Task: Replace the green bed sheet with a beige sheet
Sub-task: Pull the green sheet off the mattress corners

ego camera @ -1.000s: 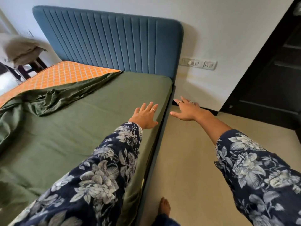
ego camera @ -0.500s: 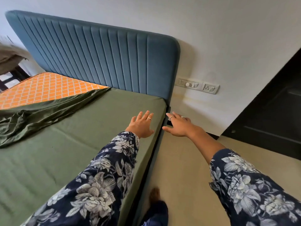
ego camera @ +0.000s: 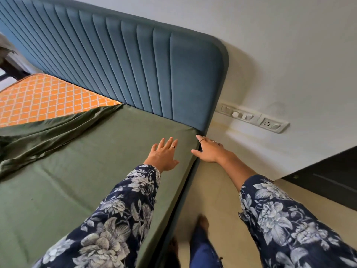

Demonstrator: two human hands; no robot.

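While the green bed sheet [ego camera: 81, 171] lies stretched over most of the mattress under and to the left of the hands, its far-left part is peeled back into a crumpled, shiny fold [ego camera: 38, 138] well away from them. Beyond that fold the orange, lattice-patterned mattress [ego camera: 44, 97] lies bare. The sheet's corner nearest the hands is on the mattress, tucked down at the angle where the bed's side meets the headboard.

Just short of that corner, the left hand [ego camera: 164, 153] is held over the sheet with fingers straight and spread, gripping nothing; whether the palm touches the cloth cannot be told. It wears a ring. The right hand [ego camera: 207, 150] reaches along the bed's edge, fingers extended, with the forefinger tip at the sheet's corner and the thumb at the mattress edge; it too holds nothing and carries rings. Both arms wear dark blue sleeves [ego camera: 119, 215] with a pale flower print.

Ahead of the hands stands the blue, ribbed headboard [ego camera: 135, 62]. To the right of the right hand a switch and socket panel [ego camera: 253, 118] sits on the white wall [ego camera: 280, 45]. Below the right arm is the beige floor [ego camera: 216, 190], and a blurred foot [ego camera: 202, 222] stands beside the bed.
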